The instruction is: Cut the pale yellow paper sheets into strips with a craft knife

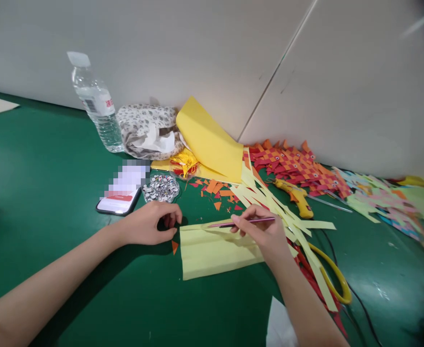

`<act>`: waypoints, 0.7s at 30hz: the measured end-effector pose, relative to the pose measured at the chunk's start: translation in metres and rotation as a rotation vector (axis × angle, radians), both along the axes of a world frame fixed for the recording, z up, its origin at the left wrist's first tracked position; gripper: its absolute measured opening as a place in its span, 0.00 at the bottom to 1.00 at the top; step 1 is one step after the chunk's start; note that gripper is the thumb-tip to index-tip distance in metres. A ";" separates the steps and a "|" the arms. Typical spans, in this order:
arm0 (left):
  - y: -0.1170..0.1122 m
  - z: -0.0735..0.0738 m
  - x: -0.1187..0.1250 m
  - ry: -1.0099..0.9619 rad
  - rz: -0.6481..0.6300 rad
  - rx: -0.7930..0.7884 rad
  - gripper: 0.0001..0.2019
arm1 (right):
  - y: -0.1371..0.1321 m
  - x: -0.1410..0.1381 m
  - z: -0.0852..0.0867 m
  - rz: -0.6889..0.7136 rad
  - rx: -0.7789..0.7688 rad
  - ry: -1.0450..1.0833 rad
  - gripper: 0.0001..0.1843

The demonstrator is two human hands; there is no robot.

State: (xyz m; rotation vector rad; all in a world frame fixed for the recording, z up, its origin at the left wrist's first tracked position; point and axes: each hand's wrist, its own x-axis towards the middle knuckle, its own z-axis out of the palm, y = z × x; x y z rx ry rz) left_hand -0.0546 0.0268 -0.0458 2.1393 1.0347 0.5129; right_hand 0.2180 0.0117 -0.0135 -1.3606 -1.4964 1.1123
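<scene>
Pinching a slim purple pencil (225, 224) between thumb and fingers, my right hand (260, 229) rests over the right part of a pale yellow paper sheet (215, 255). That sheet lies on the green tabletop (24, 202) between my two hands, with the pencil's tip near its far edge; from my end I cannot tell whether the tip is pressing. My left hand (145, 224) is loosely curled just beside the sheet's left edge, thumb and forefinger apart, grasping nothing I can see; contact with the paper is unclear. An orange paper triangle (175, 247) lies close by its fingertips. Beyond the left hand I have a packet of googly eyes (160, 188) and a smartphone (120, 193). Beyond the right hand lie pale yellow paper strips (282, 207), a yellow glue gun (296, 196) and woven red-and-orange paper fish (298, 166).
</scene>
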 end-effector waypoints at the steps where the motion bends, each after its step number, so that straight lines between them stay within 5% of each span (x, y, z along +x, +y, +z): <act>1: 0.000 0.001 0.000 -0.020 0.005 -0.022 0.07 | 0.001 0.001 0.000 -0.013 -0.014 0.013 0.14; 10: -0.005 0.011 0.022 0.043 0.058 0.112 0.08 | 0.005 -0.002 -0.005 -0.070 -0.046 0.084 0.16; 21: -0.004 -0.007 0.033 0.086 0.048 0.104 0.07 | 0.008 0.000 -0.011 -0.043 -0.128 0.148 0.15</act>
